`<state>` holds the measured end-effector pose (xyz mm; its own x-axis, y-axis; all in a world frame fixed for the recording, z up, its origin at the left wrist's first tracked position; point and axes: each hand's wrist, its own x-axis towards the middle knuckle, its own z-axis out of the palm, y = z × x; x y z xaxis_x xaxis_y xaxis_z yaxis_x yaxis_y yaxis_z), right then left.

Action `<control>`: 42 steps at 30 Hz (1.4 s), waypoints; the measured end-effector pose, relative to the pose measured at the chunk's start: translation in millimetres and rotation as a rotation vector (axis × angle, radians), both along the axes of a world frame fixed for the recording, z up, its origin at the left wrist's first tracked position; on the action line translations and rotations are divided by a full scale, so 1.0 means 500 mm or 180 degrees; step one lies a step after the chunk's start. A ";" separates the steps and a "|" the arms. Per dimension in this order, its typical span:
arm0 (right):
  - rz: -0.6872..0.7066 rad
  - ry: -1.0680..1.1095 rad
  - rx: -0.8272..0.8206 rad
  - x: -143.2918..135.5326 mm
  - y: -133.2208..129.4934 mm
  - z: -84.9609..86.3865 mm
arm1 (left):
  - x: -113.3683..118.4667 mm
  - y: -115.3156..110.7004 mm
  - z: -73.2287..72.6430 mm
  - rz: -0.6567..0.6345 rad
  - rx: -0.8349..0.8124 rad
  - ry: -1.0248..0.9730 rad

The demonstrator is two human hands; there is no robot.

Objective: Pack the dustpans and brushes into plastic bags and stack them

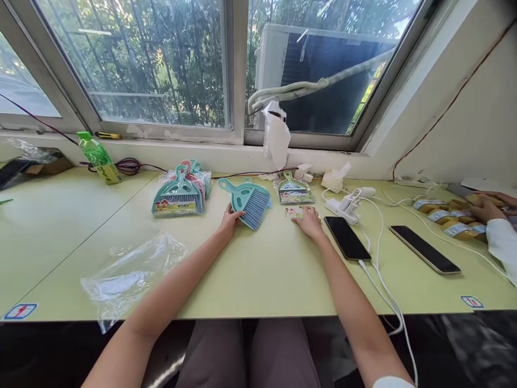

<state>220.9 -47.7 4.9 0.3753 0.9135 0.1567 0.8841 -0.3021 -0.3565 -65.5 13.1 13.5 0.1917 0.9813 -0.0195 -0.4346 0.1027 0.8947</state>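
Note:
My left hand (231, 220) is closed on the edge of a teal mini dustpan with a blue-bristled brush (255, 207) lying over it, tilted just above or on the table. My right hand (309, 221) lies on the table with bent fingers gripping the right edge of a small printed card (292, 213). Behind it is a bagged green dustpan set (294, 189) with a printed label. To the left stand several bagged dustpan sets (180, 195), teal in front and pink behind. An open clear plastic bag (129, 277) lies near my left forearm.
A phone (347, 238) on a charging cable and a power strip (342, 209) lie at right, with a second dark phone (424, 249) beyond. A green bottle (99, 157) stands back left. At far right another person's hands (488, 209) hold yellow packages (456, 218).

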 end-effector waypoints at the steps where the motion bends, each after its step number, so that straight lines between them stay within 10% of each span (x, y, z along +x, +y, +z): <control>1: -0.0081 0.0001 -0.0031 0.004 0.001 -0.001 | 0.001 0.001 -0.002 -0.0010 0.0009 -0.0008; 11: 0.0065 0.0290 0.0053 0.023 0.019 -0.019 | 0.001 -0.003 -0.002 -0.0248 0.0142 0.0360; 19: 0.0381 0.0639 0.1455 0.028 0.007 0.028 | 0.004 0.002 -0.012 -0.0673 0.0218 0.0994; 30: 0.2330 -0.0021 0.1501 -0.196 -0.034 0.051 | 0.001 -0.023 0.022 -0.1242 0.0706 0.1238; 42: 0.2006 -0.0093 0.1523 -0.199 -0.027 0.020 | -0.024 -0.012 0.022 -0.1827 0.0870 0.1038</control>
<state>121.5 -61.4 14.7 -0.2007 0.7836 0.5880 0.8487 0.4389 -0.2952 -77.6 7.0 24.3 0.7058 0.7051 0.0685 -0.0852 -0.0115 0.9963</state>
